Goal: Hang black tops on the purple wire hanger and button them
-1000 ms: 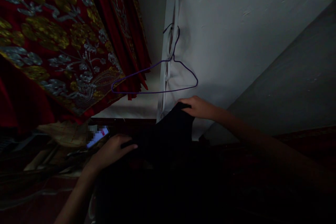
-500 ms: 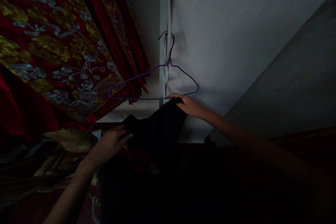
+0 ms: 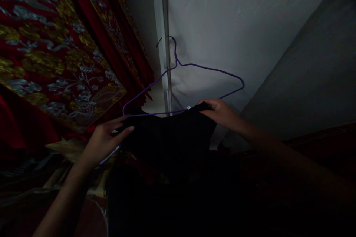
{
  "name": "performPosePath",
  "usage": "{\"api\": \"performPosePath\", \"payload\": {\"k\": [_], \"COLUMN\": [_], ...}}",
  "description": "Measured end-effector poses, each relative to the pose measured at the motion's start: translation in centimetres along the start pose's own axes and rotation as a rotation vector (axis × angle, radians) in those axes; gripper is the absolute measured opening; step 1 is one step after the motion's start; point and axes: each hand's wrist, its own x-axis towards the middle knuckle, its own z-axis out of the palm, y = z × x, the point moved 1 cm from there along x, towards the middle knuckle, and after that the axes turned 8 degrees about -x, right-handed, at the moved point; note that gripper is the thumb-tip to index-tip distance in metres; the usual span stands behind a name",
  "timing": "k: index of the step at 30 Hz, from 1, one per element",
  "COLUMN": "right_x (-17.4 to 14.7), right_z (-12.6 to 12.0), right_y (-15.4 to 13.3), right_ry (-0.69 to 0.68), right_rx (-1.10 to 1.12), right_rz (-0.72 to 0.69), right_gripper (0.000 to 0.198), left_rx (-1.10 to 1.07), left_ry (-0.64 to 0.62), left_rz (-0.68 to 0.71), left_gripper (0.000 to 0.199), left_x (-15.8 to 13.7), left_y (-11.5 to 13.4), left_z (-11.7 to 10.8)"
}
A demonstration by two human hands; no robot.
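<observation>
A black garment [image 3: 172, 137] is stretched between my two hands, a small white label showing at its upper edge. My left hand [image 3: 107, 139] is closed on its left end, near the lower left corner of a purple clothes hanger [image 3: 205, 67]. At the other end, my right hand [image 3: 219, 111] pinches the garment's top edge, just under the hanger's right side. The hanger's hook loops around a pale upright bar, and its bottom rod runs along the garment's upper edge. Whether the rod passes in front of or inside the cloth is hard to tell in the dark.
Red cloth with gold and silver embroidery [image 3: 66, 44] hangs at the left. Behind the hanger are the pale upright bar [image 3: 162, 14] and a whitish wall [image 3: 217, 26]. Dim clutter [image 3: 66, 148] lies below the red cloth; the lower area is very dark.
The garment has been spread wider: my left hand moved left and my right hand moved right. The hanger has turned more face-on, its right corner now further right.
</observation>
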Motion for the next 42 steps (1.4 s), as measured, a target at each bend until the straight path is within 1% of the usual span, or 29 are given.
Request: {"api": "performPosePath", "payload": {"k": [2,4,7,10,13,15,18,21,23,26,28,30,33,36,39,42], "right_x": [-0.2,-0.3,-0.3,-0.3,-0.2,-0.1,0.0,-0.2,-0.4,-0.7,-0.8,-0.8,-0.2,0.6,1.2,1.3], "right_z": [-0.2,-0.1,0.4,1.1,1.7,1.9,2.2,2.1,1.7,0.7,0.4,0.4,1.2,2.3,2.9,3.1], "right_y": [-0.3,-0.5,-0.3,0.3,0.9,1.0,0.8,0.5,0.6,0.8,1.0,1.0,0.9,0.7,0.6,0.6], "right_ry": [0.002,0.018,0.064,0.085,0.086,0.072,0.051,0.078,0.112,0.136,0.109,0.083,0.103,0.123,0.07,0.031], "right_rx": [-0.008,-0.018,-0.011,0.023,0.024,-0.015,-0.097,-0.21,-0.271,-0.329,-0.353,-0.341,-0.296,-0.284,-0.216,-0.138], "right_rz": [-0.016,-0.031,-0.066,-0.103,-0.12,-0.124,-0.116,-0.076,-0.057,-0.077,-0.096,-0.111,-0.118,-0.108,-0.087,-0.047], "right_gripper": [0.006,0.005,0.005,0.014,0.021,0.025,0.021,0.015,0.016,0.025,0.03,0.034,0.044,0.053,0.056,0.056], "left_rx": [0.097,0.128,0.139,0.127,0.066,0.028,0.012,0.017,0.016,0.041,0.07,0.124,0.21,0.225,0.218,0.223], "left_ry": [0.011,0.007,0.067,0.129,0.168,0.208,0.302,0.366,0.338,0.207,0.128,0.091,0.075,0.091,0.118,0.162], "left_rz": [0.077,0.137,0.17,0.193,0.221,0.253,0.29,0.307,0.314,0.336,0.354,0.36,0.339,0.281,0.257,0.286], "left_gripper": [0.039,0.037,0.034,0.032,0.029,0.031,0.034,0.032,0.03,0.028,0.026,0.021,0.018,0.021,0.025,0.028], "left_x": [0.6,0.9,1.0,1.1,1.8,2.5,3.6,4.2,4.2,3.6,2.8,1.9,0.4,-0.7,-1.1,-0.5], "left_y": [0.1,0.1,0.3,0.8,2.1,3.3,5.1,6.0,5.8,4.5,3.6,3.0,3.0,3.3,3.6,4.2], "left_z": [0.0,-0.1,-0.9,-1.9,-2.4,-2.3,-1.7,-1.1,-0.8,-0.8,-1.1,-1.6,-2.7,-3.8,-4.6,-4.7]}}
